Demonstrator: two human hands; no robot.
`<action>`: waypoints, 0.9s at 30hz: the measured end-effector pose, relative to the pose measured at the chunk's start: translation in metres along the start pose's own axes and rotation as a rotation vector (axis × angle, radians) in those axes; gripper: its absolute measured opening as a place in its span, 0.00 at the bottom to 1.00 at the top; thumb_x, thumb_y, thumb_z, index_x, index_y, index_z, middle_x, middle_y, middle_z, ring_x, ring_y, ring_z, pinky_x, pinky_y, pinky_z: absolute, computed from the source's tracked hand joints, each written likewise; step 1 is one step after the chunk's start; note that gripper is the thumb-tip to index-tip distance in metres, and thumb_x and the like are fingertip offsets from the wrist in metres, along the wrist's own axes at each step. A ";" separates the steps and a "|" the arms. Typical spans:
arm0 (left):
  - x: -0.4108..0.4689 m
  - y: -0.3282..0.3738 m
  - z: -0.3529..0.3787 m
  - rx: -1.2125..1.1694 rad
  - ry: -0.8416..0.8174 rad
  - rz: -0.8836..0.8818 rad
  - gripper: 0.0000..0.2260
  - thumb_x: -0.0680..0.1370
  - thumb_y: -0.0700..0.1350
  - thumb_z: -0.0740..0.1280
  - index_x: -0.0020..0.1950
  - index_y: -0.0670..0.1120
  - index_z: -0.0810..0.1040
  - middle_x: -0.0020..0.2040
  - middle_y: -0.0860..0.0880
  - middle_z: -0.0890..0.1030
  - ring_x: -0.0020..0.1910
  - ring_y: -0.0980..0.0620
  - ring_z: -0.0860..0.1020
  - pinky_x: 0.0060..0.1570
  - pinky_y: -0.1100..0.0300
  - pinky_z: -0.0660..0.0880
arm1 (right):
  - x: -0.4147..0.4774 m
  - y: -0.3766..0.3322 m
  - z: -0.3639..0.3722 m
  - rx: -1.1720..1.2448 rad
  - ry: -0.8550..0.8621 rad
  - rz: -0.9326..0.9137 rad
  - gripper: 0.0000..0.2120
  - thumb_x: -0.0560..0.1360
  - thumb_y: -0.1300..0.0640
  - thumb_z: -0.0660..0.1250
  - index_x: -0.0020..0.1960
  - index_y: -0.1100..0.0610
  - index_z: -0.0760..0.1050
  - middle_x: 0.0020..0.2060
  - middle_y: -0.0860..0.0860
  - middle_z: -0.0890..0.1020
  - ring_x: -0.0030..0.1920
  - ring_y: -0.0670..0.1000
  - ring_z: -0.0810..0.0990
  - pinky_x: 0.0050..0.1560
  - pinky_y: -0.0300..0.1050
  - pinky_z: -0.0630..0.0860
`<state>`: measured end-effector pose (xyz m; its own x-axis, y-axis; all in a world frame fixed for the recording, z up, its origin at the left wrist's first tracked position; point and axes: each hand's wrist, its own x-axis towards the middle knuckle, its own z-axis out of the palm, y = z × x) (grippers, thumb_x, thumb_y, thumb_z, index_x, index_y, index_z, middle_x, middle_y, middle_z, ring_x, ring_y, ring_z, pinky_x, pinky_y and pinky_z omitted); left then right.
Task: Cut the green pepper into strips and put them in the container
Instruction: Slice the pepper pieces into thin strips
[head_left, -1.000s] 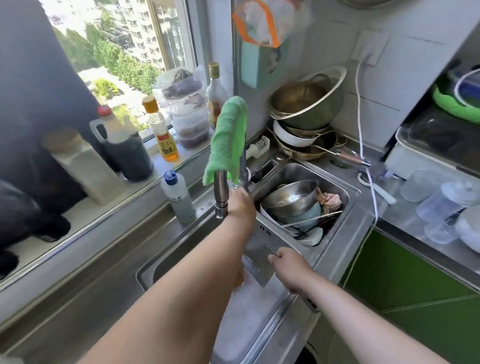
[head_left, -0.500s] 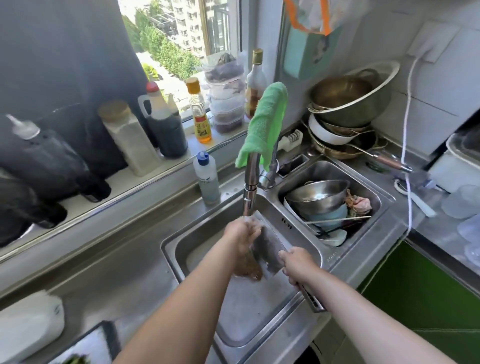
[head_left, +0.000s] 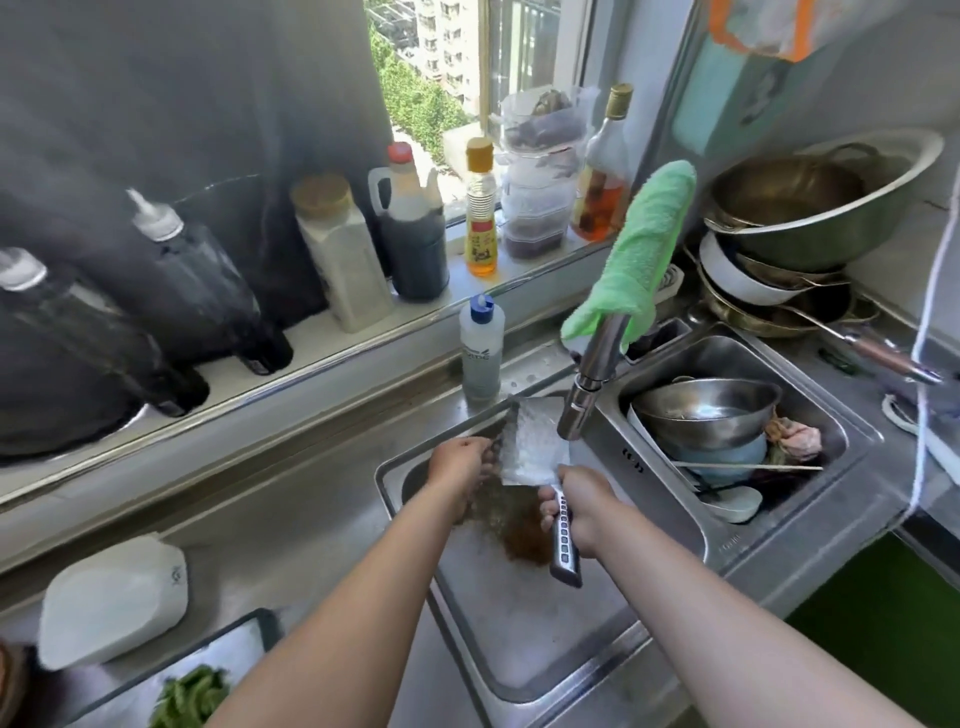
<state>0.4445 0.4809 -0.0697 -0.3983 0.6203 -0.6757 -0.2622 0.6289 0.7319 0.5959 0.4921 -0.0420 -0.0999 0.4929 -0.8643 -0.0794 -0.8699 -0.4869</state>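
Green pepper waits at the near left; both hands are busy at the sink.

The green pepper lies on a dark-rimmed tray at the frame's bottom edge, cut off there, so its long axis cannot be read. It sits well apart from both hands, toward the person and to the left, nearer the left arm. Over the sink, the right hand grips the handle of the cleaver, blade pointing away under the faucet. The left hand touches the blade's left side, its finger curl unclear.
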 end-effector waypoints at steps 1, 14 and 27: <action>-0.003 0.002 0.000 -0.007 -0.006 0.014 0.08 0.81 0.40 0.64 0.44 0.43 0.80 0.38 0.46 0.80 0.34 0.51 0.77 0.33 0.62 0.73 | 0.000 -0.001 0.003 0.029 0.016 -0.008 0.12 0.84 0.58 0.51 0.45 0.57 0.68 0.27 0.52 0.68 0.20 0.47 0.62 0.22 0.36 0.63; -0.021 0.024 0.020 0.207 0.095 0.269 0.08 0.79 0.46 0.64 0.43 0.50 0.82 0.40 0.50 0.83 0.40 0.48 0.80 0.43 0.52 0.78 | -0.017 0.008 -0.077 -1.709 0.303 -0.824 0.07 0.81 0.46 0.62 0.54 0.48 0.71 0.52 0.48 0.83 0.55 0.56 0.81 0.48 0.49 0.69; -0.006 0.063 0.052 0.368 -0.178 0.319 0.10 0.80 0.39 0.62 0.45 0.45 0.82 0.38 0.47 0.81 0.37 0.49 0.78 0.39 0.59 0.76 | -0.011 -0.030 -0.080 -1.890 0.106 -0.943 0.10 0.80 0.42 0.64 0.56 0.46 0.74 0.53 0.50 0.83 0.57 0.56 0.79 0.50 0.48 0.68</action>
<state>0.4761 0.5413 -0.0240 -0.2440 0.8581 -0.4518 0.1876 0.4988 0.8462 0.6788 0.5113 -0.0275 -0.5909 0.7445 -0.3106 0.8016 0.5854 -0.1218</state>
